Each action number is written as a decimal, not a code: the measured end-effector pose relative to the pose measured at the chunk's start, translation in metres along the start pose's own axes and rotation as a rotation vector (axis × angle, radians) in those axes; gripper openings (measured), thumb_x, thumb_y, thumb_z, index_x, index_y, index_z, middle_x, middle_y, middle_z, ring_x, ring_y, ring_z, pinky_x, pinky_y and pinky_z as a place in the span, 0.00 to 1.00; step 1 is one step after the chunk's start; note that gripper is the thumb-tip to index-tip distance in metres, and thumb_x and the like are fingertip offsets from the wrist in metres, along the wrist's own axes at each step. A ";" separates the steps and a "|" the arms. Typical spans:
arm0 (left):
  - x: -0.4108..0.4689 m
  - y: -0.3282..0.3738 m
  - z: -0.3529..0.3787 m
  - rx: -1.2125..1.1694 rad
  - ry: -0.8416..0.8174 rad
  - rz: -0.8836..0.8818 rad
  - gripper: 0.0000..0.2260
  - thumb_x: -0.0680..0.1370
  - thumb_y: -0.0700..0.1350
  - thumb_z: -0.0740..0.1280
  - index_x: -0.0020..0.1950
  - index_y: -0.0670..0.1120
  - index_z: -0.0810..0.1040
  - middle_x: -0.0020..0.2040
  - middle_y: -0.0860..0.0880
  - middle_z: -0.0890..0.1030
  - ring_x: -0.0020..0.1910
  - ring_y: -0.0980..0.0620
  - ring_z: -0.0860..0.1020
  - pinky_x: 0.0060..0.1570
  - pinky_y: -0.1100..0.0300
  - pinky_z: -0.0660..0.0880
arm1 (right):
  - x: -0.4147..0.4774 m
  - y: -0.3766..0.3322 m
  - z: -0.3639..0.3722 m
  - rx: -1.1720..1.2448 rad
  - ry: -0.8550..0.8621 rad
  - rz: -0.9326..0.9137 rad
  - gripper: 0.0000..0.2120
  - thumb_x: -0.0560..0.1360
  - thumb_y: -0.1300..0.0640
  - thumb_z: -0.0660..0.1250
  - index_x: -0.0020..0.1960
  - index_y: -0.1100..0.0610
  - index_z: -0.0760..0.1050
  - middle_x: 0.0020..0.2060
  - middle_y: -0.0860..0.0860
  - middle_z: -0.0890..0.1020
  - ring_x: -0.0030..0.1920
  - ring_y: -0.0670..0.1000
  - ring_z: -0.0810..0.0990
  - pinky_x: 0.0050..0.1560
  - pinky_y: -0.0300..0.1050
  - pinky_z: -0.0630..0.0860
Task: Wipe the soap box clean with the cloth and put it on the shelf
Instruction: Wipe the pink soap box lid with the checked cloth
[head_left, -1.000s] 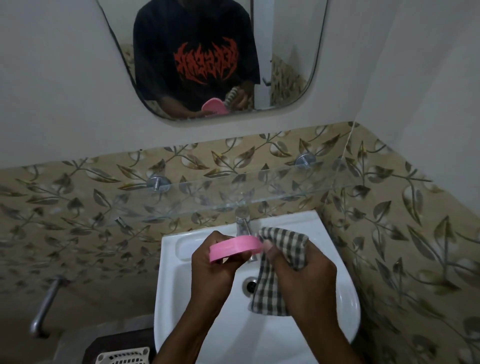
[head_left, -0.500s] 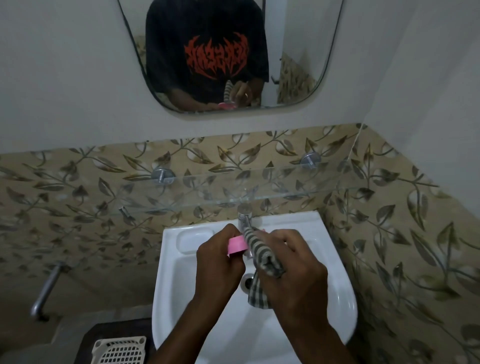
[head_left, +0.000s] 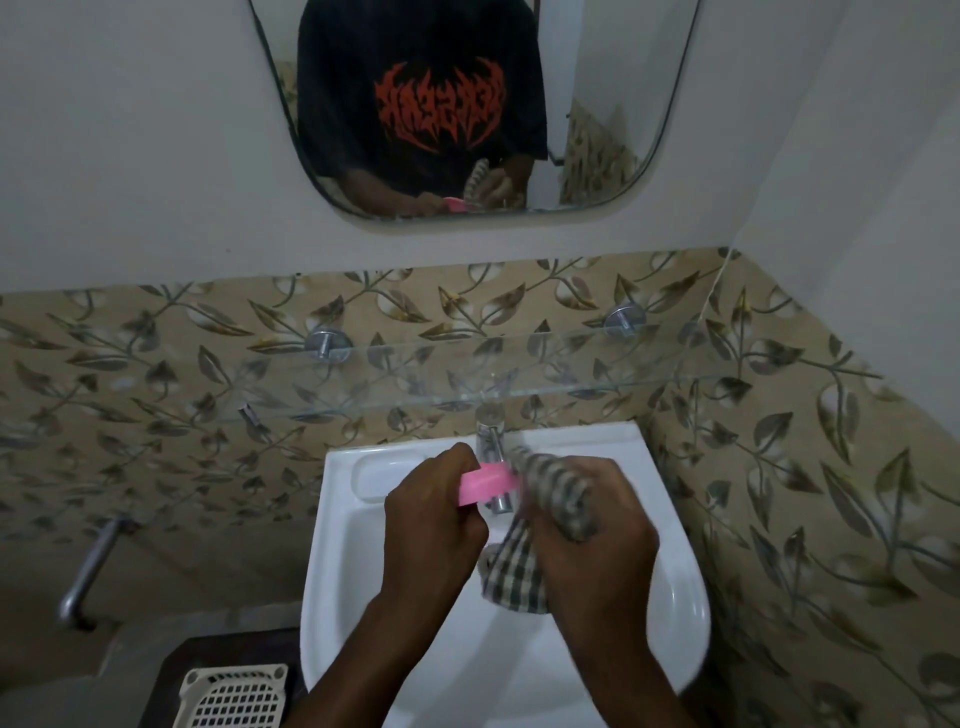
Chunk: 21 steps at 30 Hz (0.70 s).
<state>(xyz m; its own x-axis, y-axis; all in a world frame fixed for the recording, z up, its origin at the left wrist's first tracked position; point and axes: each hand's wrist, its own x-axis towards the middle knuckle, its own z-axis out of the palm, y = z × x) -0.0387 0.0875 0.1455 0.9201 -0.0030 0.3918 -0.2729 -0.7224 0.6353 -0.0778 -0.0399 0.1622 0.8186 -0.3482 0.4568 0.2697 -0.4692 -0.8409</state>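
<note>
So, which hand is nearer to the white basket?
Left. The left hand is up and right of the basket; the right hand is further right.

Hands counted: 2, namely 1 left hand (head_left: 436, 525) and 1 right hand (head_left: 587, 530); items they hold: 1 pink soap box (head_left: 485, 483) and 1 checked cloth (head_left: 514, 577), total 2. Wall fittings: 1 glass shelf (head_left: 519, 384), carried on 2 round metal mounts, recorded as left mount (head_left: 327, 345) and right mount (head_left: 623, 320), plus 1 mirror (head_left: 597, 78) and 1 metal wall bar (head_left: 91, 569). Remaining tally: 1 white basin (head_left: 670, 597), 1 tap (head_left: 491, 431), 1 white slotted basket (head_left: 234, 696); no item of these kinds appears twice.
</note>
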 end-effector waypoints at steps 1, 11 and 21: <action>0.000 -0.002 0.001 -0.054 0.006 -0.011 0.10 0.68 0.37 0.69 0.34 0.48 0.69 0.28 0.53 0.72 0.30 0.50 0.73 0.30 0.55 0.71 | -0.004 -0.008 0.002 -0.041 -0.055 -0.103 0.13 0.69 0.53 0.75 0.52 0.45 0.79 0.45 0.42 0.79 0.44 0.36 0.78 0.44 0.28 0.75; -0.004 -0.001 0.001 0.111 -0.015 0.075 0.15 0.60 0.29 0.67 0.35 0.46 0.68 0.27 0.51 0.71 0.27 0.50 0.70 0.23 0.57 0.66 | 0.012 0.017 -0.005 -0.021 -0.028 0.121 0.09 0.69 0.51 0.76 0.43 0.49 0.76 0.38 0.41 0.81 0.40 0.36 0.80 0.41 0.33 0.79; 0.001 -0.010 -0.003 0.261 -0.023 0.250 0.18 0.54 0.25 0.69 0.35 0.45 0.71 0.29 0.49 0.73 0.29 0.47 0.71 0.26 0.56 0.65 | 0.012 0.024 -0.018 -0.129 -0.270 -0.119 0.10 0.72 0.54 0.69 0.52 0.46 0.76 0.46 0.41 0.80 0.46 0.40 0.79 0.49 0.38 0.79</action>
<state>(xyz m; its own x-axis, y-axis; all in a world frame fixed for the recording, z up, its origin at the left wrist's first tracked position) -0.0355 0.0970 0.1418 0.8411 -0.2150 0.4963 -0.4116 -0.8498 0.3293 -0.0704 -0.0701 0.1531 0.8950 -0.0648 0.4413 0.3191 -0.5984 -0.7350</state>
